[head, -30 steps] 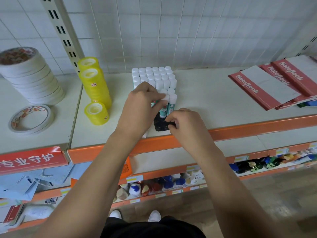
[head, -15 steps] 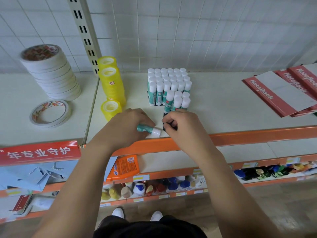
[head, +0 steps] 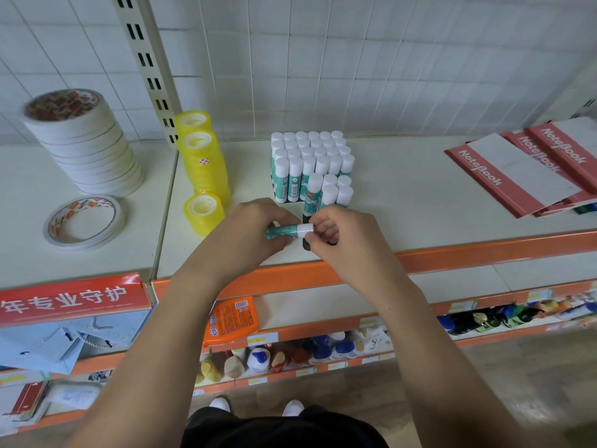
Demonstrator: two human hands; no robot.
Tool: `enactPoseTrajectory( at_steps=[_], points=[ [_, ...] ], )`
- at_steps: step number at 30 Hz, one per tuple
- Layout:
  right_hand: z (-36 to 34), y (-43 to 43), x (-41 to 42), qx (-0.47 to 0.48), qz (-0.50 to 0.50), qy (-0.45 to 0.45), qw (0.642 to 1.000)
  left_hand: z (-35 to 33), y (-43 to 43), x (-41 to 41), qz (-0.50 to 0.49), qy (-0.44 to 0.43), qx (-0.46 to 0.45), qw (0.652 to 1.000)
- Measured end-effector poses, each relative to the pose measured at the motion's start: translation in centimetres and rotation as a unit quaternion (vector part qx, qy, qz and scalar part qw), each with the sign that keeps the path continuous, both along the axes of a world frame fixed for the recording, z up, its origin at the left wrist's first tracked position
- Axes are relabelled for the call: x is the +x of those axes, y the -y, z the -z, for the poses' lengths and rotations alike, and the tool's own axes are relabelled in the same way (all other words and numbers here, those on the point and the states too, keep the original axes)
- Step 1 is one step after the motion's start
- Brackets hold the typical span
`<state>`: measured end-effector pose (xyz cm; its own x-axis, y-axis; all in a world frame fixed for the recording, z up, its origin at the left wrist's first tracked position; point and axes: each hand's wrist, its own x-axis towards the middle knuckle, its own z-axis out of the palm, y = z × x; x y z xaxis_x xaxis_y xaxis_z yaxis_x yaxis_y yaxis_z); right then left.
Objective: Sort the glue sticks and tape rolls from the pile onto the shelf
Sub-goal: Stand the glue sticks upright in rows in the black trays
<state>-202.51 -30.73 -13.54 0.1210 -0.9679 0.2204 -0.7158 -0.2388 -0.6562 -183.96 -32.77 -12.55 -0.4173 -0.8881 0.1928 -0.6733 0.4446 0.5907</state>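
Left hand: the left hand (head: 255, 227) is curled round the green body of a glue stick (head: 287, 230) and holds it sideways, just above the front of the shelf (head: 420, 205).
Right hand: the right hand (head: 342, 234) has its fingers curled, with thumb and forefinger closed on the stick's white cap.
Hands together: both hands meet at the one stick, left on the body and right on the cap.
Under the right hand: a small black object (head: 305, 244) lies on the shelf – mostly hidden, so I cannot tell what it is or whether the hand touches it.
Glue stick block (head: 310, 163): many white-capped sticks stand upright in tight rows behind the hands, with a few more standing in front of the block, close to the right hand.
Yellow tape stack (head: 202, 156): rolls are piled into a leaning column left of the block.
Single yellow roll (head: 203, 213): it stands at the foot of the column, near the left hand.
White tape stack (head: 84, 140): a tall pile sits on the next shelf section to the left, past the slotted post (head: 151, 69).
Loose white roll (head: 84, 223): it lies flat in front of that pile – apart from it.
Notebooks (head: 517, 169): red covers are fanned out at the far right of the shelf.
Shelf edge (head: 484, 250): an orange strip runs along the front.
Below: an orange packet (head: 231, 320) and a row of small bottles (head: 258, 357) sit on lower shelves.
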Motion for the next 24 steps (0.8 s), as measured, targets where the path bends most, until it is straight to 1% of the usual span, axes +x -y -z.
enactPoseTrajectory(
  at_steps=[4, 7, 11, 15, 21, 24],
  points=[
    [-0.2, 0.1, 0.1, -0.002, 0.006, 0.007, 1.000, -0.2, 0.2, -0.3, 0.000, 0.005, -0.007, 1.000],
    [-0.3, 0.0, 0.0, 0.014, 0.000, 0.000, 1.000, -0.3, 0.4, -0.6, -0.001, 0.014, -0.014, 1.000],
    [-0.3, -0.2, -0.6, 0.037, -0.004, -0.079, 0.996, -0.5, 0.6, -0.7, -0.004, -0.014, -0.024, 1.000],
    [-0.1, 0.1, -0.8, 0.034, -0.007, -0.119, 0.992, -1.1, 0.8, -1.1, 0.002, -0.050, -0.044, 0.998],
    [0.1, -0.1, -1.0, 0.031, -0.005, -0.107, 0.994, -1.8, 0.9, -2.7, -0.038, -0.121, -0.074, 0.989],
    [0.2, -0.1, -1.0, 0.026, -0.005, -0.105, 0.994, -1.6, 0.9, -3.4, -0.049, -0.120, -0.085, 0.988]
  ],
)
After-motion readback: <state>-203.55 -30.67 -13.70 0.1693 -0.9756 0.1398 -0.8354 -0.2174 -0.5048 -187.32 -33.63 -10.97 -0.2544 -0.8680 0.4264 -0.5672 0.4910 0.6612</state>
